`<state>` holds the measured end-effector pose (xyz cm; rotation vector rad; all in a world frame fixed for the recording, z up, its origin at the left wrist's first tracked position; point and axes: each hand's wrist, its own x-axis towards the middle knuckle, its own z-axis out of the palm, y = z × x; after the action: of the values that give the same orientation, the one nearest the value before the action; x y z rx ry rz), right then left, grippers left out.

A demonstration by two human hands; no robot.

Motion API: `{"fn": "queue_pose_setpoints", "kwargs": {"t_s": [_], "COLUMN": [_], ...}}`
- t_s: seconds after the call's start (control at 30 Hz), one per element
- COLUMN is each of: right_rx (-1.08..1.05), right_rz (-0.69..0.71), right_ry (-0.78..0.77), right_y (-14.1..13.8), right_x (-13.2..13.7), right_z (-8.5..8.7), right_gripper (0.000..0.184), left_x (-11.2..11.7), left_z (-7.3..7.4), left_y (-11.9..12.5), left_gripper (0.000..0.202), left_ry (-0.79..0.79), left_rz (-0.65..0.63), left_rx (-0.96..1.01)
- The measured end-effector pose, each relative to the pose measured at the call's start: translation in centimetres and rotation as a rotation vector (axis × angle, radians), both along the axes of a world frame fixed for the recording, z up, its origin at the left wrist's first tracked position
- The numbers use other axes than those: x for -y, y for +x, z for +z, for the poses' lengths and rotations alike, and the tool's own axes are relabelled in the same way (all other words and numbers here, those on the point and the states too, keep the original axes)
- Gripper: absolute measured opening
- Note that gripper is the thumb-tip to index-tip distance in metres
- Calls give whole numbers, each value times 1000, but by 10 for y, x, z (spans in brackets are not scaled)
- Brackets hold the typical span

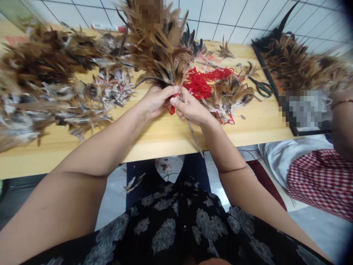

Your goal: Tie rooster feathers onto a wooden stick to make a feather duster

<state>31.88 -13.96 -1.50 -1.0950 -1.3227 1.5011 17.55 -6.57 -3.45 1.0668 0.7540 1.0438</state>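
Observation:
A feather duster [162, 48] with brown and black feathers rises from between my hands, its thin stick [195, 138] pointing down toward the table's front edge. My left hand [158, 101] is closed at the base of the feathers, thumb pressed on top. Just to its right, my right hand [190, 106] pinches at the same spot, where the stick and a bit of red string [172, 109] show. The exact hold is partly hidden by the fingers. A tangled heap of red string [198, 84] lies just behind my right hand.
Loose feathers [55, 70] cover the table's left. Tied feather bunches [230, 92] and black scissors [261, 87] lie to the right. Beyond is a black-framed tray [286, 106] with feathers, near another person's arm [342, 110]. A tiled wall [215, 18] stands behind the wooden table [256, 125].

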Motion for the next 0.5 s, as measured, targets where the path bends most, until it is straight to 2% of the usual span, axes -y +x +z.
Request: {"fn": "queue_pose_setpoints", "kwargs": {"t_s": [0.1, 0.2, 0.4, 0.5], "right_rx": [13, 79, 369, 468], "right_rz": [6, -24, -216, -291], "right_ry": [-26, -25, 194, 260], "right_y": [-3, -4, -5, -7], "right_x": [1, 0, -6, -3], "right_z": [8, 9, -4, -4], "right_gripper": [57, 50, 45, 37], "left_x": [-7, -14, -18, -16], "left_z": [1, 1, -4, -2], "left_y": [-4, -9, -9, -8], "left_gripper": [47, 42, 34, 30], "left_ry": [-37, -8, 35, 24], "left_rz": [-40, -4, -16, 35], "left_rx": [-5, -1, 1, 9]}}
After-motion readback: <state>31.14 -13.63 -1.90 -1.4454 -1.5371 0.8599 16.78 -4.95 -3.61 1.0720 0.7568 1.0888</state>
